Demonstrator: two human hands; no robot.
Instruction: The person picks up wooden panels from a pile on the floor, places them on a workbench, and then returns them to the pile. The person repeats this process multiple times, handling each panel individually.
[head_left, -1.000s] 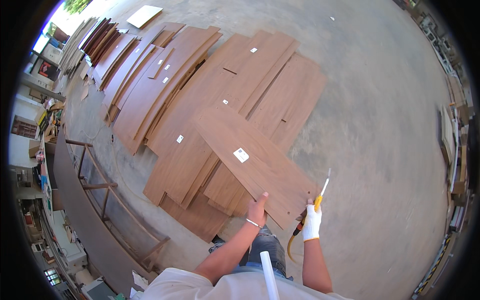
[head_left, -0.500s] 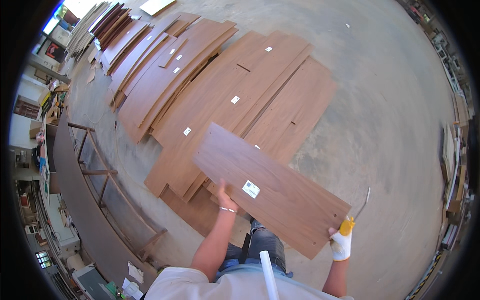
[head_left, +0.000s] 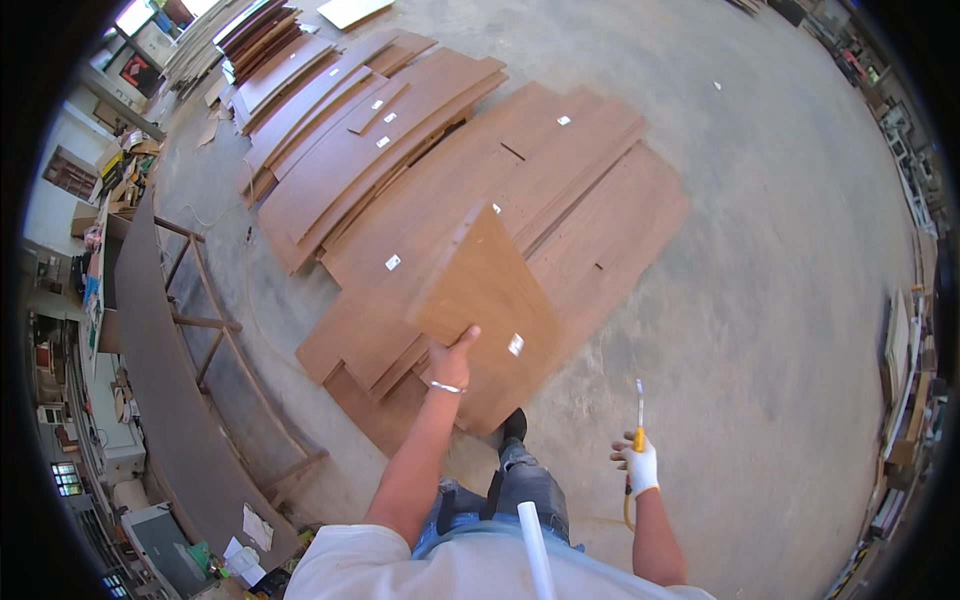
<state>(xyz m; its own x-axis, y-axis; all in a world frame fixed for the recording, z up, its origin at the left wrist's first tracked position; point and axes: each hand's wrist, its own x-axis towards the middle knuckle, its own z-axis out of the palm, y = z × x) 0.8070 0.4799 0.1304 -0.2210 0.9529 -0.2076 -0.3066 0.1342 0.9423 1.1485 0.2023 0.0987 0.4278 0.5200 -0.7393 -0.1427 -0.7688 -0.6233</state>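
Observation:
My left hand [head_left: 453, 360] is bare, with a pale band at the wrist, and grips a brown wood-grain board [head_left: 505, 290] by its near left edge. The board is tilted up over the stacked panels, a white label [head_left: 516, 345] on the face I see. My right hand [head_left: 640, 462], in a white glove, is off the board to the right. It holds an air blow gun [head_left: 639, 440] with a yellow body and a thin metal nozzle pointing away from me. A yellow hose [head_left: 628, 508] hangs below that hand; some of its fingers are spread.
Stacks of brown panels [head_left: 600, 200] lie on the concrete floor [head_left: 770, 300] ahead, with more panel stacks [head_left: 380, 130] at the far left. To my left stands a long dark board [head_left: 180, 400] beside a metal frame [head_left: 230, 340]. Materials [head_left: 905, 400] line the right side.
My right hand has let go of the board's right end and moved left, still with the blow gun. The board has swung and tilted up in my left hand.

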